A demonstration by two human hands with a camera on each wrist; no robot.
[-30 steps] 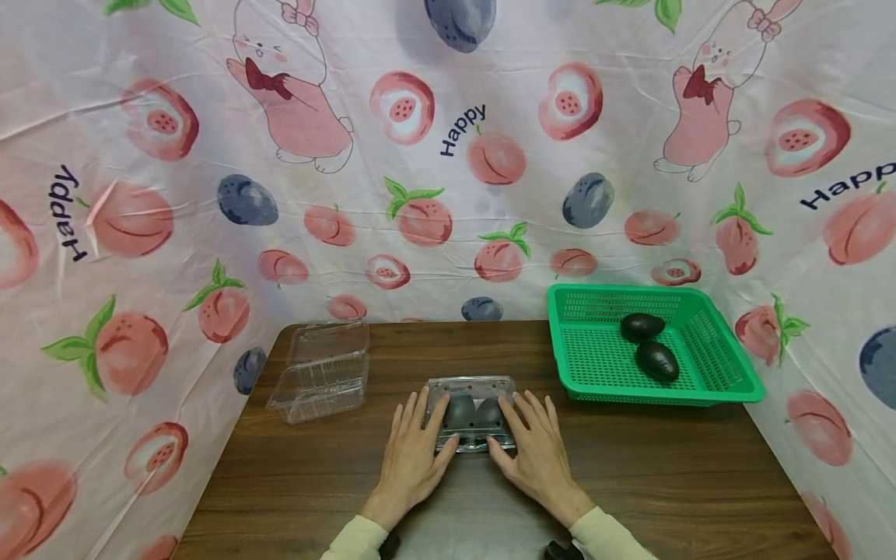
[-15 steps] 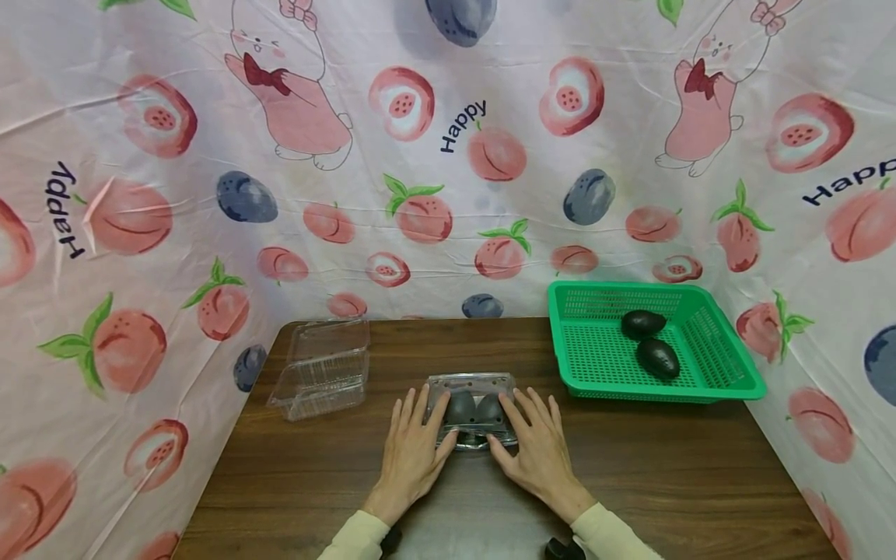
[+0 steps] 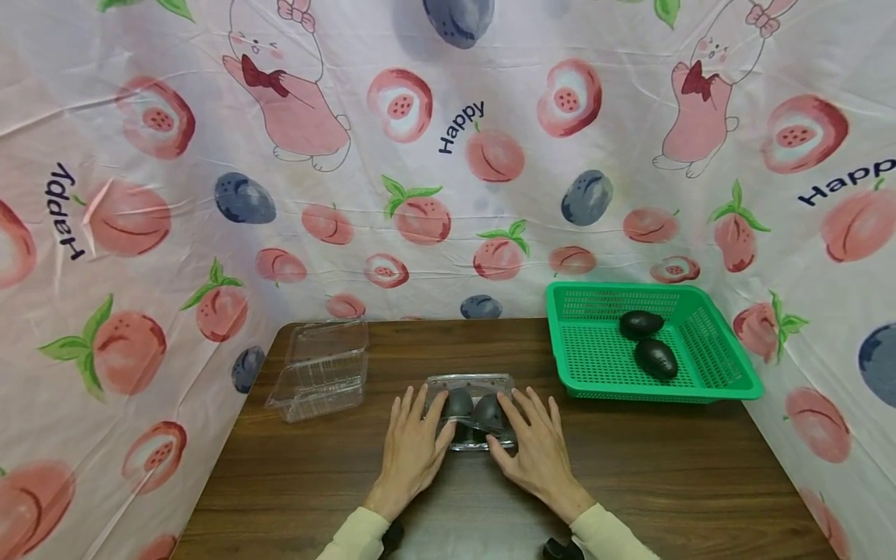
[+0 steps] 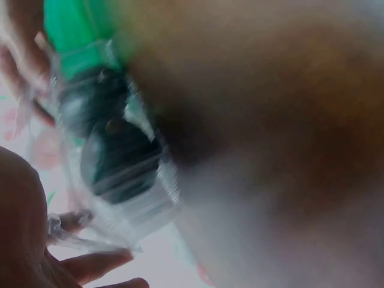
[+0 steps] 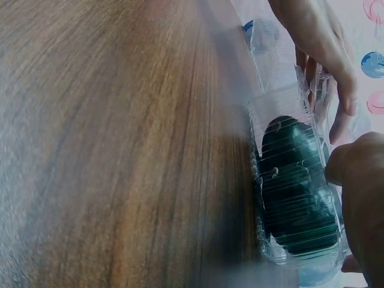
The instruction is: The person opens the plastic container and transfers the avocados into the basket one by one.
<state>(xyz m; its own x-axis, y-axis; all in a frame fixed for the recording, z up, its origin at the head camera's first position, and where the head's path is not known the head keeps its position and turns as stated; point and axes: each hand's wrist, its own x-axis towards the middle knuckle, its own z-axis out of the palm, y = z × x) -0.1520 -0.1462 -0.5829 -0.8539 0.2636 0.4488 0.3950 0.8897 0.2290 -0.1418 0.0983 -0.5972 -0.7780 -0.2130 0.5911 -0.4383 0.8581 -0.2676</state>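
Clear plastic container (image 3: 469, 379): one, stood on the brown wooden table (image 3: 665, 474), lower centre of the head view; held two dark avocados (image 3: 459, 404) side by side.
Left hand (image 3: 411, 451): lay along the container's left side, fingers extended and slightly spread, thumb at the front; touched it without curling round it.
Right hand (image 3: 537, 451): lay along the opposite side, likewise extended, thumb at the front edge; touched without a closed grip.
Second clear container (image 3: 329, 389): one, lid raised, stood left of centre, well apart from both hands.
Green basket (image 3: 588, 369): one, perforated, stood right of centre; contained two loose avocados (image 3: 656, 358), touching.
Fruit-and-rabbit printed cloth (image 3: 315, 187): hung behind the table.
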